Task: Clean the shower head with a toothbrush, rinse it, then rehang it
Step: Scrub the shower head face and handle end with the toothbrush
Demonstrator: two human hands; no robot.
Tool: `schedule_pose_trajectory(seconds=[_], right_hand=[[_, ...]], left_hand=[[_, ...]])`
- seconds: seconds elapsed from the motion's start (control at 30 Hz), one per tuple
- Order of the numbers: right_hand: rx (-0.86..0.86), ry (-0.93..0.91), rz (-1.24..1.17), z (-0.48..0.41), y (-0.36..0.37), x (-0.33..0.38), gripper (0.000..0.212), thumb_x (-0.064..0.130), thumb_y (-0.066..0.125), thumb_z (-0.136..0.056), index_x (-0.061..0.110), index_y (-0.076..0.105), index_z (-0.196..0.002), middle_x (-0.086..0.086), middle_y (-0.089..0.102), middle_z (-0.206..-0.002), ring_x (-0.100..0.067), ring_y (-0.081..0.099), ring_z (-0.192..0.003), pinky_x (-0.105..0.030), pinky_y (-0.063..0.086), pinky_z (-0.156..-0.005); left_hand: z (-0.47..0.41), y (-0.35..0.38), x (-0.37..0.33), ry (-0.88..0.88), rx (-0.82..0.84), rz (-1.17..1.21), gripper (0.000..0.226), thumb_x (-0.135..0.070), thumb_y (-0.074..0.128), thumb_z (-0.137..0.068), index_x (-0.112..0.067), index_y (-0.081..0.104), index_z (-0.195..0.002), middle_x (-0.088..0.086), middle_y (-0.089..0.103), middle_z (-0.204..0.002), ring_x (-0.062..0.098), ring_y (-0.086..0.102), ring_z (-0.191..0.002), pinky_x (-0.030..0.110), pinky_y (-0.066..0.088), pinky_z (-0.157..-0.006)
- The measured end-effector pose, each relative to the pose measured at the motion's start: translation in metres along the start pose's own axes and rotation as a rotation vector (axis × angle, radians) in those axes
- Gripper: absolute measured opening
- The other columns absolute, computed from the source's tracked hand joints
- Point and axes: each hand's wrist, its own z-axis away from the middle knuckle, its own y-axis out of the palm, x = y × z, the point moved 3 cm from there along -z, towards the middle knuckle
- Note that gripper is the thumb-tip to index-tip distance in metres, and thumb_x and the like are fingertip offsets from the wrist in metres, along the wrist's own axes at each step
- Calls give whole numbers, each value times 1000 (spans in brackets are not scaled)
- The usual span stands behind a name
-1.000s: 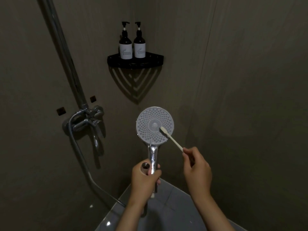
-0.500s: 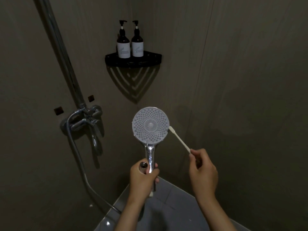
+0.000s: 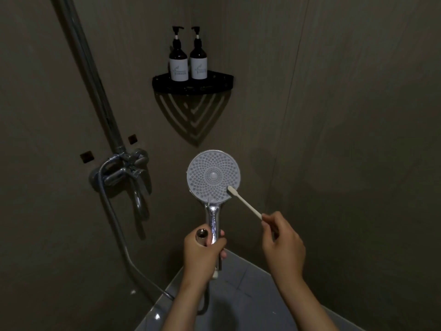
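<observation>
The person is standing in a dim shower corner, holding the shower head (image 3: 213, 178) upright in front of them with its round, nozzle-dotted face turned toward their eyes. The left hand (image 3: 202, 253) is wrapping closed around the lower part of the chrome handle, and a short threaded metal fitting (image 3: 202, 236) is sticking up beside the thumb. The right hand (image 3: 282, 244) is pinching the end of a pale toothbrush (image 3: 244, 202) between thumb and fingers, closed on it. The brush is slanting up and to the left, and its head is lying against the lower right edge of the spray face; in this light I cannot quite tell whether the bristles are pressing in or only touching.

To the left, the chrome mixer tap (image 3: 124, 174) is jutting from the wall below the riser pipe (image 3: 88, 75), and the metal hose (image 3: 119, 237) is looping down from it toward the floor, where it is running under the left forearm. Two small dark squares are showing on the wall near the tap. Higher up in the corner, a black corner shelf (image 3: 193, 86) is carrying two dark pump bottles (image 3: 188, 56) with white labels, standing side by side and nearly touching. Pale floor tiles (image 3: 238, 283) are showing below the arms.
</observation>
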Motion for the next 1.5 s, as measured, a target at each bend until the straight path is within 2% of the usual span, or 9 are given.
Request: schedule_pose_trajectory(seconds=[0.2, 0.3, 0.4, 0.47, 0.6, 0.77, 1.07, 1.3, 1.5], right_hand=[[6, 16, -21, 4, -2, -9, 10, 15, 63, -85, 25, 62, -85, 18, 64, -81, -14, 64, -72, -28, 45, -56], [4, -16, -72, 4, -5, -4, 12, 13, 64, -85, 25, 63, -87, 19, 62, -80, -9, 62, -71, -27, 45, -58], [27, -68, -125, -2, -2, 6, 13, 13, 64, -85, 26, 62, -88, 17, 64, -82, -4, 61, -73, -27, 48, -60], [67, -76, -119, -4, 3, 10, 11, 15, 62, -87, 26, 62, -89, 18, 65, -86, -4, 62, -77, -28, 50, -62], [123, -53, -64, -1, 9, 3, 6, 18, 60, -88, 24, 62, -89, 17, 68, -92, -6, 63, -80, -26, 46, -61], [131, -50, 1, 6, 11, -5, 7, 18, 61, -87, 25, 63, -86, 21, 59, -78, -9, 61, -72, -24, 38, -55], [75, -66, -37, 8, 8, -12, 10, 14, 63, -86, 24, 63, -86, 21, 55, -73, -5, 56, -65, -21, 39, -52], [54, -125, -32, -10, 10, 2, 6, 16, 63, -86, 22, 64, -89, 9, 67, -83, -14, 64, -73, -35, 51, -57], [62, -114, 33, 5, 10, -15, 6, 16, 64, -85, 23, 63, -84, 9, 61, -74, -15, 61, -67, -31, 48, -54]], left_hand=[[2, 1, -4, 7, 17, 21, 53, 18, 59, -74, -24, 55, -41, 20, 58, -73, 22, 50, -45, 23, 41, -42], [-1, -1, -1, -1, -11, 7, 47, 18, 59, -73, -20, 57, -46, 14, 55, -63, 21, 50, -44, 22, 41, -40], [0, 0, 2, -17, 1, -69, 24, 18, 58, -73, -5, 63, -69, -6, 45, -43, 15, 50, -41, 21, 40, -40], [2, 1, 2, -14, 30, -104, 19, 17, 57, -73, 0, 63, -75, -7, 41, -39, 14, 50, -41, 23, 39, -41], [3, -1, -1, -11, 30, -109, 18, 17, 57, -73, 0, 64, -76, -6, 43, -38, 14, 51, -42, 24, 40, -42], [-1, -7, 3, -33, -12, -92, 26, 16, 60, -72, -8, 61, -62, -6, 51, -46, 16, 52, -42, 24, 41, -43], [-4, -8, 4, -20, -10, -109, 10, 17, 59, -72, 8, 60, -74, -7, 49, -43, 12, 52, -41, 21, 43, -43], [0, -3, 4, -12, 20, -129, 19, 16, 58, -72, -2, 64, -74, -6, 47, -40, 12, 52, -40, 23, 40, -42], [3, -5, 6, -31, -12, -90, 25, 17, 59, -71, -7, 63, -67, 0, 50, -47, 16, 53, -43, 21, 42, -40]])
